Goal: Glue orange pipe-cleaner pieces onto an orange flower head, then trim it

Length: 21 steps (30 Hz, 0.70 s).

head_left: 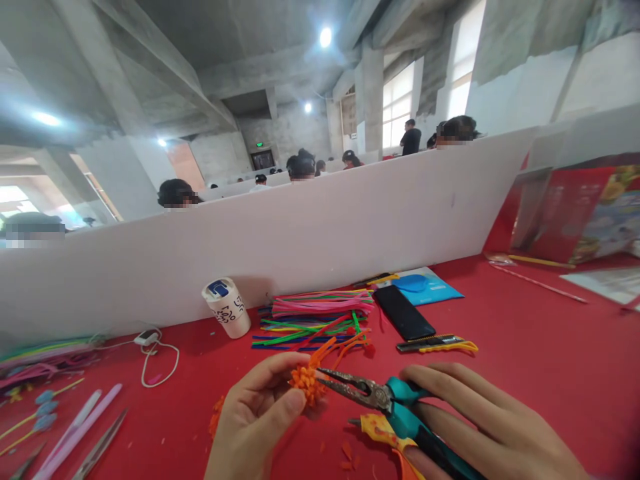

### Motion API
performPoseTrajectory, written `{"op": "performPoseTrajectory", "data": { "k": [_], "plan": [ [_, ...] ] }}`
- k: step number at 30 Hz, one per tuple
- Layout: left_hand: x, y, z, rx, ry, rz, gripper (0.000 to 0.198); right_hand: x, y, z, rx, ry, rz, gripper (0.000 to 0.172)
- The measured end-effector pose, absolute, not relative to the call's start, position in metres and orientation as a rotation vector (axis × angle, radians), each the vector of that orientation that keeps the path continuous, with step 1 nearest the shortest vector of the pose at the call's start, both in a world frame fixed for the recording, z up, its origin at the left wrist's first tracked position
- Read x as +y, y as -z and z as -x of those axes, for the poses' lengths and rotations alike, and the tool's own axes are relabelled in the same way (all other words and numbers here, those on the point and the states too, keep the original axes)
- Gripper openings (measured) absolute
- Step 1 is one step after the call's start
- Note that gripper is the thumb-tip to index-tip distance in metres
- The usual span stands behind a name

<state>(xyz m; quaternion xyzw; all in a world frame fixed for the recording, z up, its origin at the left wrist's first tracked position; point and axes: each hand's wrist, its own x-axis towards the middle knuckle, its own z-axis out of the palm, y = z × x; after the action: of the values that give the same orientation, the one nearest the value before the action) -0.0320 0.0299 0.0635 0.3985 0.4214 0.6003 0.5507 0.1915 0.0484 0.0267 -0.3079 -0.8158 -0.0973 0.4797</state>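
Note:
My left hand (265, 407) pinches a small fuzzy orange cluster (307, 381), made of short bits that look like pipe cleaner. In my right hand (480, 413) are long-nose pliers (380, 395) with teal and black handles. Their jaws are slightly apart, and the tips reach the right side of the cluster. Below the pliers lies an orange-yellow thing with a dark tip (383, 430), partly hidden by my right hand. More orange fuzz (217, 415) shows behind my left wrist. Orange scraps (347, 457) are scattered on the red table (185, 413).
Bundled coloured pipe cleaners (320, 305) lie ahead, between a white cup (227, 310) and a black phone (404, 313). A yellow utility knife (440, 344) rests nearer me. Scissors (103, 443) are at left. A white partition (320, 233) runs behind; people sit beyond it.

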Motion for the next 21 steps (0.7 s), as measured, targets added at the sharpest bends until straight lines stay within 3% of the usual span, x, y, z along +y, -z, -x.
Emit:
{"op": "performPoseTrajectory", "data": {
  "k": [21],
  "plan": [
    [0.024, -0.070, 0.024, 1.042, -1.510, -0.890, 0.024, 0.048, -0.022, -0.188, -1.983, 0.371, 0.718, 0.027]
  ]
}}
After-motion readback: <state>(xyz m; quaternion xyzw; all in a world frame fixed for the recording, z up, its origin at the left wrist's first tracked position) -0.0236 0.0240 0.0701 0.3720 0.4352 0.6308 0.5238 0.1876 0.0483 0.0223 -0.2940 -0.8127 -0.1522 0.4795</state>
